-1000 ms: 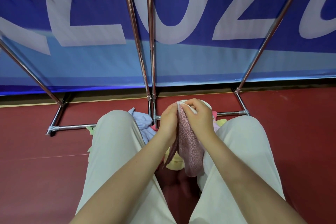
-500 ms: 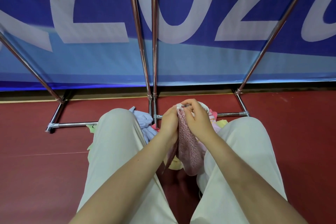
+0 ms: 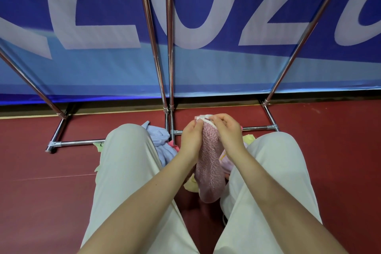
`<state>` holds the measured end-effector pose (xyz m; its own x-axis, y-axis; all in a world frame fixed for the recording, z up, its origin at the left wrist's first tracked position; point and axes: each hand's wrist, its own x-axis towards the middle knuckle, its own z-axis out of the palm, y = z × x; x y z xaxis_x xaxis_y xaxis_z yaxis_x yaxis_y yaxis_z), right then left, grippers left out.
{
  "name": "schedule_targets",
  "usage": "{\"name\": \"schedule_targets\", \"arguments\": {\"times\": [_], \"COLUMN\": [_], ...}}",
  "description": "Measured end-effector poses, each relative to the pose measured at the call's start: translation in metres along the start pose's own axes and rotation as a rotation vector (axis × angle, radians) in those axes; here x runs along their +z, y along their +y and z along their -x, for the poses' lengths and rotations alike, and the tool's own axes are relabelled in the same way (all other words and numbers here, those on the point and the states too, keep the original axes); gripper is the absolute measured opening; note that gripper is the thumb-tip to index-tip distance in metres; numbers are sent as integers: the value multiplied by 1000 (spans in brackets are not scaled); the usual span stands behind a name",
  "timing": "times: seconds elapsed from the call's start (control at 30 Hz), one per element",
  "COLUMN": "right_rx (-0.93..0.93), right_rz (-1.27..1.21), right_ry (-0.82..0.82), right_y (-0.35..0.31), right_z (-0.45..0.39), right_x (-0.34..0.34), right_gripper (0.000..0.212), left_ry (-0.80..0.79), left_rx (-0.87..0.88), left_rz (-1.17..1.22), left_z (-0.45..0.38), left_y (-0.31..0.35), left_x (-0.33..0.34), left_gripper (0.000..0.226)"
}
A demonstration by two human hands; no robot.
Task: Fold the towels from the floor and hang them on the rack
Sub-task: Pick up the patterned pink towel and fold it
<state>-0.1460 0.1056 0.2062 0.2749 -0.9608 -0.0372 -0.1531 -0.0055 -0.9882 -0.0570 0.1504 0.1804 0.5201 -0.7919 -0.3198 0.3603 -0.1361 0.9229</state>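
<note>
Pink fleecy towel [image 3: 209,168] is hanging between the person's knees, above the floor [image 3: 41,192]. Left hand [image 3: 190,140] and right hand [image 3: 227,132] are both pinching its white-trimmed top edge, close together. Fabric is looking plush, doubled lengthwise into a narrow strip, so folding is judged partway. Rack [image 3: 169,47] poles are showing no towels in view. Blue towel [image 3: 162,144] and yellow towel [image 3: 191,184] are lying crumpled on the floor by the rack base, awaiting folding.
</note>
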Motion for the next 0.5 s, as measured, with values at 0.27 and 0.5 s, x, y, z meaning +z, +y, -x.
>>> {"name": "schedule_targets", "arguments": {"times": [0.27, 0.5], "right_rx": [-130, -239], "right_rz": [472, 421], "right_ry": [-344, -225], "right_y": [-3, 1], "right_z": [3, 3], "right_x": [-22, -26], "right_gripper": [8, 8], "left_ry": [138, -62], "left_rx": [127, 267], "left_rz": [-262, -381], "left_z": [-14, -6], "left_y": [18, 26], "left_x": [-19, -29], "left_gripper": [27, 26]}}
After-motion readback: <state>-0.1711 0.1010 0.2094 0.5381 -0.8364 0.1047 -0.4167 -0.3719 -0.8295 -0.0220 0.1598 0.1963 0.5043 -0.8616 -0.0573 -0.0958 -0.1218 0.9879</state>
